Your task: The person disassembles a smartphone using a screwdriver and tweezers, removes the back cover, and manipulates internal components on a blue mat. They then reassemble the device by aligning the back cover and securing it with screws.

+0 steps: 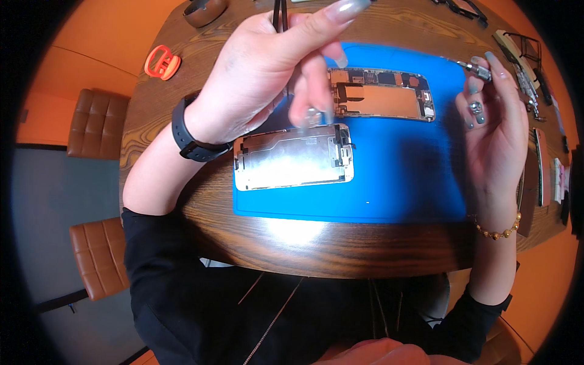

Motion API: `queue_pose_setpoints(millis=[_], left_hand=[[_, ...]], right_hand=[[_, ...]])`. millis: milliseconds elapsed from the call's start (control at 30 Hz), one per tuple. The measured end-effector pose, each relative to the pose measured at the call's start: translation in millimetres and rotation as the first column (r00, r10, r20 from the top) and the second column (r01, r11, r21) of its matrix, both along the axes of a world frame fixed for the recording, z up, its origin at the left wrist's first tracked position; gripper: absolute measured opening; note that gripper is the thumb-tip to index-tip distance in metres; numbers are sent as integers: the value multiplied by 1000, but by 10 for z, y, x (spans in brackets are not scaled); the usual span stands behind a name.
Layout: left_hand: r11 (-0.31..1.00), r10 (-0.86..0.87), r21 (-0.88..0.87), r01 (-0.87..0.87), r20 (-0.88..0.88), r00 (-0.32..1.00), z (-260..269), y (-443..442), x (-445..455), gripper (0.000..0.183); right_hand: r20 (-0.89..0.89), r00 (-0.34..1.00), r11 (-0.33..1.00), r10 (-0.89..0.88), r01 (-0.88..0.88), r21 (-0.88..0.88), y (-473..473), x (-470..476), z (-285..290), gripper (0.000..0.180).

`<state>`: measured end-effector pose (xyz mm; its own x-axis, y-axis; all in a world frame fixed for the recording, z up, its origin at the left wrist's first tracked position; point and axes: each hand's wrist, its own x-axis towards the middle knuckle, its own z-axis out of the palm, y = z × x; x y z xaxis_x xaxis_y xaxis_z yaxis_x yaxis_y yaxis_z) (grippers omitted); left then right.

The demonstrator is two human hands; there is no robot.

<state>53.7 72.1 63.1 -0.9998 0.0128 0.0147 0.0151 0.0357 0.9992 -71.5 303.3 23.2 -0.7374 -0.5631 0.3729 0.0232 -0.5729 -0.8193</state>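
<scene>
My left hand [278,68] is raised over the upper left of a blue work mat [292,205], its fingertips blurred. Dark slim tweezers [279,17] pass between its thumb and palm. Just below the fingers lies a detached phone screen assembly [287,159], its metal backing upward and glaring with light. An opened phone housing [381,98] rests farther back on the mat, its inner parts exposed. At the mat's right edge, my right hand [495,114] holds a small precision screwdriver [479,70], tip pointing left. A tiny bright piece [367,202] sits near the mat's front.
An orange suction cup [163,63] and a brown bowl [204,11] stand at the table's left. Along the right side lie metal bits [527,89], a wire-framed stand [520,48] and a flat phone-like panel [542,166]. Brown chairs [98,125] are at the left.
</scene>
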Motion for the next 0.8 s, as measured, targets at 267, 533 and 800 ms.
queue_pose_setpoints(millis=[267,533,800], left_hand=[[954,119,242,-178,239,964,-22,79,-96,47],[955,285,6,-296,250,925,57,235,-151,44],[976,203,-92,-197,56,978,-34,120,-156,46]], right_hand=[[127,970,978,-208,202,58,68,-25,-46,29],[79,993,989,-84,74,131,172,-122,-82,33],[71,989,982,-127,116,150,224,-151,-122,33]])
